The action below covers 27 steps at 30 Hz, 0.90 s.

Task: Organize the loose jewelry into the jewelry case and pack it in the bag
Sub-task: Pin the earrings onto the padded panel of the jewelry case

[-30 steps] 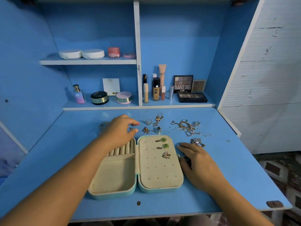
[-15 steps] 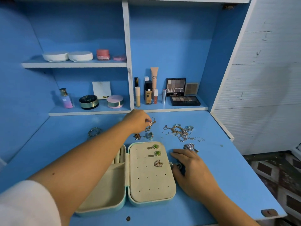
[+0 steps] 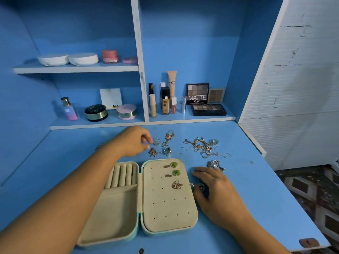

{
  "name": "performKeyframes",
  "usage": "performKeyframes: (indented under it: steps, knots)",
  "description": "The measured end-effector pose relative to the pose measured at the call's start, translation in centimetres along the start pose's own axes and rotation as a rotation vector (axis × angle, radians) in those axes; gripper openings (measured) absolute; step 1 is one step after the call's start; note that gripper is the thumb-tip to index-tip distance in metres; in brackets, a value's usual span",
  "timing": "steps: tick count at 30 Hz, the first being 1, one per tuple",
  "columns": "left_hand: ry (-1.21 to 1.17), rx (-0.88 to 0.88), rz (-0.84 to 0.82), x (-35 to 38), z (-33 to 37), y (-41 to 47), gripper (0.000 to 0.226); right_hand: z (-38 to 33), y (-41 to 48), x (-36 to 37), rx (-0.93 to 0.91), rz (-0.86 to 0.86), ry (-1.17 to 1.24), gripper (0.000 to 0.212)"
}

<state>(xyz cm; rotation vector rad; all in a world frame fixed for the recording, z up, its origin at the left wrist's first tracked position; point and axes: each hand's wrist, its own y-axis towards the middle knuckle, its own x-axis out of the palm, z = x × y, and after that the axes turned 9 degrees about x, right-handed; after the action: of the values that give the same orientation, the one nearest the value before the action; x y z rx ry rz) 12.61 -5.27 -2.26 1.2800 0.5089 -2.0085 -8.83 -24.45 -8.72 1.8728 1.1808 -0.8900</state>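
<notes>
Left hand (image 3: pixel 132 142) fingers curled at ring (image 3: pixel 156 141), pinch unclear; right hand (image 3: pixel 216 189) rests spread beside jewelry case (image 3: pixel 165 208).

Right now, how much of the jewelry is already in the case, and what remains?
Done: two green stone earrings and a gold butterfly earring sit on the holed panel of the open cream-lined jewelry case. In hand: the left hand reaches toward a silver ring. Left: the ring rolls are empty, tangled chains lie on the blue desk, no bag is visible.
</notes>
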Motion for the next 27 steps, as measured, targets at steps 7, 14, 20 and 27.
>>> performKeyframes:
  steps: [7,14,20,27]
  knots:
    - [0.010,0.106,0.089,1.9,-0.3,-1.0,0.015,0.0,-0.1,-0.1,0.014,-0.006,-0.014,0.042]
    - [0.056,0.127,0.159,2.6,-0.2,-1.0,0.013,-0.1,-0.2,0.0,0.023,-0.001,-0.002,0.044]
    - [0.047,0.080,0.198,2.9,-0.5,-1.1,0.013,-0.1,-0.1,0.2,0.016,0.010,0.002,0.046]
    - [0.046,0.005,0.262,3.1,-0.5,-1.2,0.010,-0.1,-0.2,0.1,0.011,0.024,0.007,0.050]
